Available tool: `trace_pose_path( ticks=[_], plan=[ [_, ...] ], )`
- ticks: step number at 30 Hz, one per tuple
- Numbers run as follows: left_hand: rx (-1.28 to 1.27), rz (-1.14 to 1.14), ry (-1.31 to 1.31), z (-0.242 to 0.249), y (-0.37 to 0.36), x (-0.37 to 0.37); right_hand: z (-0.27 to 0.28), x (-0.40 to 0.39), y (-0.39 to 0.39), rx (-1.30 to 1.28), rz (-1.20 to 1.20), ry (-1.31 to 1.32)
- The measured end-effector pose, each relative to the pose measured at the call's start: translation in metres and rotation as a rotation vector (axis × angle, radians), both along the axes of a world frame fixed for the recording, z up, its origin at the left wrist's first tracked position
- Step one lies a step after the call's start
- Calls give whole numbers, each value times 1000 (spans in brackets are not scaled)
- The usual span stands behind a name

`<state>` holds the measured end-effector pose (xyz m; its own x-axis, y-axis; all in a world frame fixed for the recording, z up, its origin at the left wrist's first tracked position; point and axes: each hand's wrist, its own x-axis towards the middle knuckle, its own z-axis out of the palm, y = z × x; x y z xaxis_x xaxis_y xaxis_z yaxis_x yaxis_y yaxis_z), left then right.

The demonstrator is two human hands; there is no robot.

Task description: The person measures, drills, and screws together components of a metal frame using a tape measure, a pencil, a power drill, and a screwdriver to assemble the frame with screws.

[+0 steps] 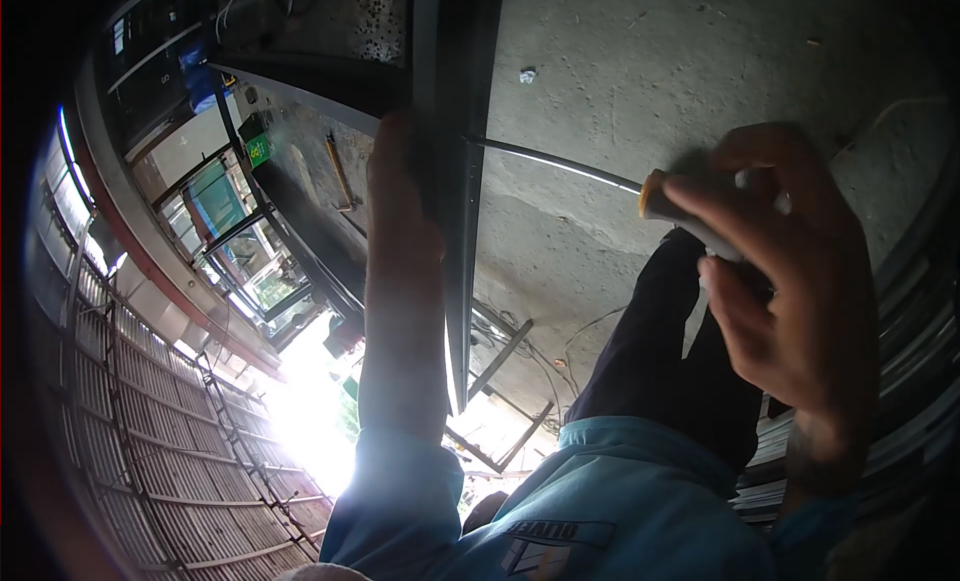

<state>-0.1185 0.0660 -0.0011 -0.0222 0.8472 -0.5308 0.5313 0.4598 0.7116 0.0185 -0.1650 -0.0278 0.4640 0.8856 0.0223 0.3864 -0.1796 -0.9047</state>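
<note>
On the right side of the view, my right hand point(780, 251) is closed round the grey handle of a screwdriver point(570, 165) with a yellow collar. The long metal shaft points left, and its tip meets the side of a dark metal beam point(455, 231). My left arm reaches up along that beam, and my left hand point(400, 171) lies against it in shadow. The fingers of my left hand are hidden in the dark, so what they grip cannot be made out.
A dark metal frame with a worn surface point(310, 151) lies at the upper left, with a rusty bar point(340, 171) and a green object point(259, 149) on it. Grey concrete floor point(600, 81), cables and metal stands point(500, 359) are beyond the beam. Corrugated sheeting point(150, 421) stands lower left.
</note>
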Motion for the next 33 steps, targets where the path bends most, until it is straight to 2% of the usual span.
trace_pose_path(
  ticks=[2, 4, 6, 8, 9, 10, 12, 14, 16, 17, 18, 20, 21, 22, 24, 25, 26, 28, 29, 30, 31, 32, 33],
  plan=[
    [11, 34, 35, 0, 1, 0, -1, 7, -4, -22, 33, 7],
    [21, 60, 37, -1, 6, -4, -12, 8, -12, 75, 35, 267],
    [-65, -164, -48, -2, 14, -18, -11, 6, -10, 132, 46, 164],
    [-67, -172, -68, 0, 12, -19, 6, 6, -9, -459, -257, 1033],
    [-74, -190, -81, 1, 10, -17, 2, 2, -9, -341, -335, 1176],
    [-70, -182, -95, 1, 10, -16, -6, -8, -8, -341, -329, 1161],
    [-77, -181, -97, 1, 10, -15, -17, -25, -10, 116, -361, 830],
    [-57, -168, -81, 3, 7, -12, -12, -20, -20, 45, -293, 831],
    [-40, -154, -64, 5, 7, -8, -15, -22, -27, -58, -168, 462],
    [-43, -147, -45, 7, 6, -7, -6, -24, -27, -236, -251, 612],
    [-47, -143, -25, 7, 6, -6, -1, -22, -22, -241, -242, 602],
    [-51, -149, -61, 7, 6, -6, 7, -18, -14, -316, -424, 1274],
    [-54, -163, -80, 8, 7, -7, 4, -22, -12, -257, -441, 1344],
    [-53, -159, -75, 8, 7, -9, -8, -33, -15, -259, -436, 1348],
    [-33, -201, -50, 7, 9, -14, -36, -52, -24, 162, -358, 837],
    [49, -329, -27, 4, 11, -18, -35, -47, -26, 173, -237, 656],
    [47, -327, -20, 1, 12, -24, -27, -43, -26, 171, -235, 664],
    [297, -711, 151, -5, 14, -32, -6, -29, -24, -312, -379, 907],
    [292, -709, 148, -4, 13, -31, 3, -18, -13, -430, -409, 1160],
    [208, -606, 108, -1, 11, -26, 4, -19, -12, -433, -411, 1155],
    [129, -504, 67, 1, 11, -23, 3, -23, -12, -236, -408, 1249],
    [130, -501, 62, 1, 13, -24, 0, -29, -12, -36, -399, 1337],
    [149, -537, 45, 0, 14, -25, -15, -41, -22, 95, -407, 1017]
  ],
)
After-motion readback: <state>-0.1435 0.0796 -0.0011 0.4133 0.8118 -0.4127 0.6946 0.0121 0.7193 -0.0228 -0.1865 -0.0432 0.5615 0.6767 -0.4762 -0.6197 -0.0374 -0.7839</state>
